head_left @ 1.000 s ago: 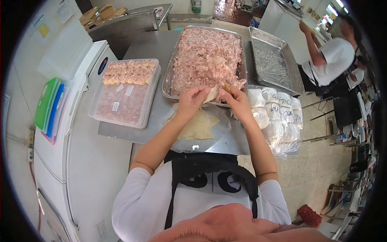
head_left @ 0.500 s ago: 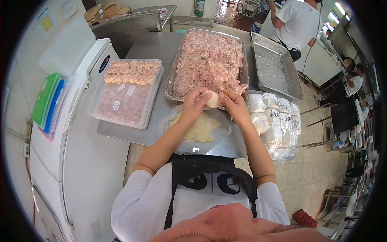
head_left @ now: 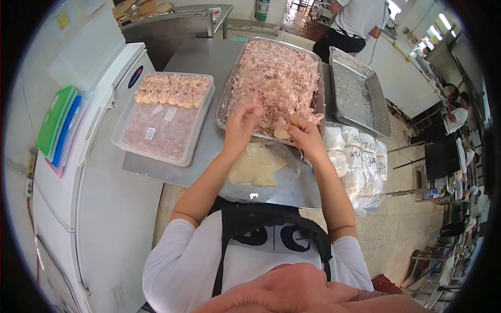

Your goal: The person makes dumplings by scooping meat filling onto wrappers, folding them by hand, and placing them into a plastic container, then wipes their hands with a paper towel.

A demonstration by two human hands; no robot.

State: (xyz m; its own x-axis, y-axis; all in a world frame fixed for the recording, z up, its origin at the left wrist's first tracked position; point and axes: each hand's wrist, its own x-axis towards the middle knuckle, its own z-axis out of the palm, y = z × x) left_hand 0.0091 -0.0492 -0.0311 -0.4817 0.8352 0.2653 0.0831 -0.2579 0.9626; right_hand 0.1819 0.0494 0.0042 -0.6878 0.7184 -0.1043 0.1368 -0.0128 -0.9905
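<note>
Dumpling [head_left: 282,129] at the near edge of the meat tray [head_left: 223,121], partly covered by the right hand [head_left: 305,135]; too small and blurred to tell whether open or pinched closed. Also hard to make out: a thin yellowish tool [head_left: 295,120] by the same fingers, mostly lost behind them. Palms of both hands largely hidden. At the top edge, a person [head_left: 360,18] in a white shirt, head cut off from view.

Right fingers drawn together, thumb and forefinger pressed on the dumpling. Left hand [head_left: 241,125] raised at the tray's near left corner, released, fingers parted and loosely curled; cannot tell whether the fingertips touch the meat [head_left: 276,62] behind.

Meat tray heaped with pale pink mince, lower along the right side. Beside it to the right, a second metal tray [head_left: 377,88] with a thin smear of residue. Well to the left, a clear plastic tub [head_left: 201,122] with rows of filled dumplings [head_left: 169,88] at the far end, more pink contents dimly visible through plastic nearer. Between the forearms, wrappers [head_left: 255,169] overlapping on a plastic bag [head_left: 286,167] on the counter [head_left: 195,60]. To the right, a plastic-wrapped pack [head_left: 360,167] of white bundles, handwriting only partly legible.
</note>
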